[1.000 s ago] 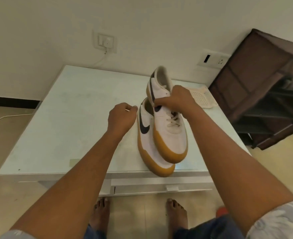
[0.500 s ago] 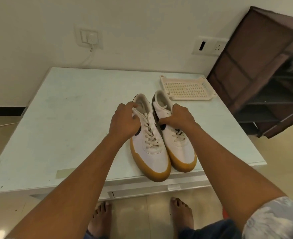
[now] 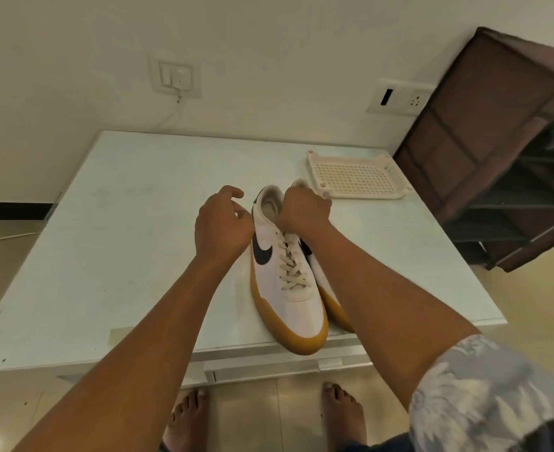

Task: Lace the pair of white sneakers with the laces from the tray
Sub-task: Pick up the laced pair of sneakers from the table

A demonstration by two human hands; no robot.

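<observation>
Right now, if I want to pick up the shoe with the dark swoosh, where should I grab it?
Take the swoosh sneaker by its heel collar, coming from above and its left. The open mouth gives a rim: fingers inside, thumb outside. On its right, the other sneaker and the right hand gripping it crowd the way; the left hand hovers open on the left.

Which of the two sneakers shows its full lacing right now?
The sneaker next to the left hand, with its dark swoosh and criss-crossed laces plainly showing. The other sneaker lies on its far side, mostly hidden by the right forearm.
</observation>
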